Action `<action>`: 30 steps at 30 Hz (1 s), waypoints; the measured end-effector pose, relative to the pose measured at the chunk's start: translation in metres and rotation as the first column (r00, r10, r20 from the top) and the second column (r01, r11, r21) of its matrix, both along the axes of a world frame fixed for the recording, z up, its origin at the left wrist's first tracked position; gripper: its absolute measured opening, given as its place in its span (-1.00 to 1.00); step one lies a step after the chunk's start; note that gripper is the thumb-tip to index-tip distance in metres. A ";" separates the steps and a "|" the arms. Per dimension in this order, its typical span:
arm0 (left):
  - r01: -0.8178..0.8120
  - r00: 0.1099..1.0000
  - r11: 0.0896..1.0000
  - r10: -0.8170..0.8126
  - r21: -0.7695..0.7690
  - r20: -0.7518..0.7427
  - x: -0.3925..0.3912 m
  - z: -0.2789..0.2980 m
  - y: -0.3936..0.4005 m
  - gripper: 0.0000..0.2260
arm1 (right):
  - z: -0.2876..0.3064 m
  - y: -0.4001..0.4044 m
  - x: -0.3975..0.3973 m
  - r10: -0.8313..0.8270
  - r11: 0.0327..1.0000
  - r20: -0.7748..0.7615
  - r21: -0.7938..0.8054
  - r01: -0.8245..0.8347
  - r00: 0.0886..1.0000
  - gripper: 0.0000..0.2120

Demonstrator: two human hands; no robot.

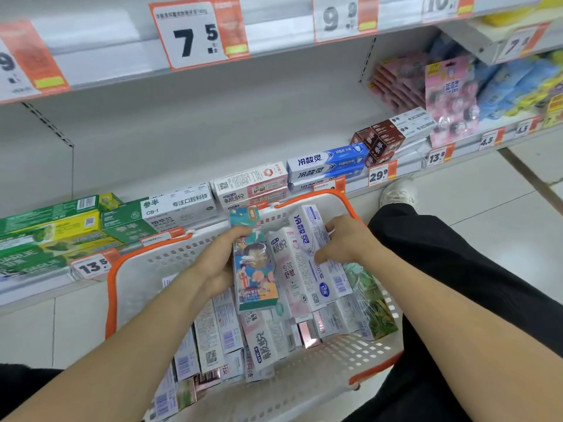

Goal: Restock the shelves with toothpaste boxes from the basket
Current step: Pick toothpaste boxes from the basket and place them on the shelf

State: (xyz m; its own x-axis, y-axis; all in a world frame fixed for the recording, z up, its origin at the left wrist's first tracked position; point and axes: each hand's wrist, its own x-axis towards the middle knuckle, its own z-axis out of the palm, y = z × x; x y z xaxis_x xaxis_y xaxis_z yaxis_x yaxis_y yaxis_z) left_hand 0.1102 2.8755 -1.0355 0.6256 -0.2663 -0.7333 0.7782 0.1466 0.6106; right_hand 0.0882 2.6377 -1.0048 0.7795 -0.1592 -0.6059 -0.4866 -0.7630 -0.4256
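Observation:
A white basket with an orange rim [134,269] sits on the floor in front of the bottom shelf [213,141], and several toothpaste boxes lie in it. My left hand [217,263] grips a colourful illustrated box [254,269] that stands upright over the basket. My right hand [347,239] holds a white and blue toothpaste box [316,257], thumb on its front. A white and pink box [289,269] leans between the two. Rows of toothpaste boxes [182,208] line the shelf's front edge.
The back of the bottom shelf is bare behind the front row. Price tags [379,175] hang along the shelf edges. My black-trousered leg [441,254] and white shoe [397,191] are to the right of the basket. Pink and blue goods [457,95] fill the right-hand shelf.

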 end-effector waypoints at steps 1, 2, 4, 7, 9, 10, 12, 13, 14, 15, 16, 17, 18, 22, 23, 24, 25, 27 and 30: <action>0.010 1.000 1.000 -0.010 -0.029 0.000 0.001 0.004 -0.002 -0.69 | 0.001 -0.001 0.001 -0.037 0.998 -0.001 0.044 0.037 0.999 -0.60; 0.017 1.000 0.998 -0.017 -0.063 0.001 0.002 0.005 -0.003 -0.66 | 0.003 -0.004 0.003 -0.090 0.991 0.004 0.100 0.089 0.996 -0.60; 0.030 1.000 0.993 -0.029 -0.118 0.012 0.004 0.009 -0.002 -0.59 | 0.011 -0.009 0.007 -0.198 0.954 0.004 0.232 0.192 0.980 -0.52; 0.066 0.998 0.977 -0.061 -0.202 0.031 0.006 0.013 0.002 -0.57 | 0.017 -0.013 0.008 -0.229 0.905 -0.052 0.356 0.232 0.972 -0.46; 0.112 0.994 0.969 -0.109 -0.220 0.026 0.006 0.013 0.004 -0.60 | 0.014 -0.010 0.005 -0.199 0.887 -0.131 0.397 0.236 0.971 -0.44; 0.136 0.991 0.973 -0.133 -0.188 0.029 0.005 0.013 0.004 -0.64 | 0.012 -0.008 0.003 -0.195 0.874 -0.166 0.418 0.248 0.967 -0.43; 0.151 0.988 0.981 -0.147 -0.119 0.043 0.001 0.014 -0.001 -0.66 | 0.010 -0.006 0.002 -0.219 0.822 -0.217 0.484 0.300 0.951 -0.44; 0.125 0.992 0.988 -0.121 -0.094 0.046 -0.001 0.015 -0.004 -0.64 | 0.011 -0.005 0.002 -0.237 0.783 -0.239 0.527 0.331 0.942 -0.48; 0.084 0.996 0.994 -0.080 -0.076 0.051 -0.003 0.016 -0.006 -0.63 | 0.012 -0.005 0.002 -0.243 0.744 -0.254 0.570 0.348 0.936 -0.53; 0.048 0.997 0.996 -0.044 -0.069 0.056 -0.004 0.017 -0.007 -0.63 | 0.014 -0.003 0.003 -0.237 0.713 -0.258 0.609 0.348 0.937 -0.60; 0.029 0.998 0.997 -0.025 -0.073 0.058 -0.006 0.017 -0.008 -0.62 | 0.016 -0.002 0.003 -0.236 0.684 -0.251 0.643 0.344 0.939 -0.65; 0.025 0.998 0.996 -0.020 -0.083 0.063 -0.007 0.018 -0.009 -0.62 | 0.018 0.001 0.003 -0.251 0.651 -0.235 0.677 0.344 0.939 -0.68; 0.021 0.998 0.995 -0.015 -0.095 0.065 -0.007 0.020 -0.009 -0.63 | 0.020 0.004 0.003 -0.281 0.615 -0.216 0.708 0.348 0.935 -0.69; 0.020 0.995 0.992 -0.008 -0.128 0.097 -0.007 0.036 -0.016 -0.64 | 0.028 0.012 0.005 -0.333 0.488 -0.195 0.801 0.346 0.922 -0.64; 0.011 0.994 0.987 0.007 -0.161 0.111 -0.007 0.041 -0.018 -0.63 | 0.029 0.013 0.007 -0.331 0.464 -0.199 0.817 0.342 0.922 -0.67; -0.009 0.991 0.978 0.037 -0.210 0.129 -0.005 0.047 -0.019 -0.63 | 0.031 0.013 0.008 -0.342 0.443 -0.200 0.828 0.345 0.918 -0.71; -0.024 0.987 0.965 0.064 -0.262 0.146 -0.002 0.052 -0.018 -0.64 | 0.032 0.011 0.009 -0.371 0.426 -0.201 0.831 0.358 0.907 -0.72; -0.008 0.983 0.940 0.071 -0.342 0.172 0.002 0.064 -0.015 -0.64 | 0.034 0.006 0.010 -0.427 0.410 -0.193 0.829 0.380 0.883 -0.65; 0.067 0.970 0.968 -0.006 -0.242 0.243 0.005 0.074 -0.018 -0.65 | 0.039 -0.006 0.011 -0.463 0.397 -0.174 0.836 0.379 0.869 -0.48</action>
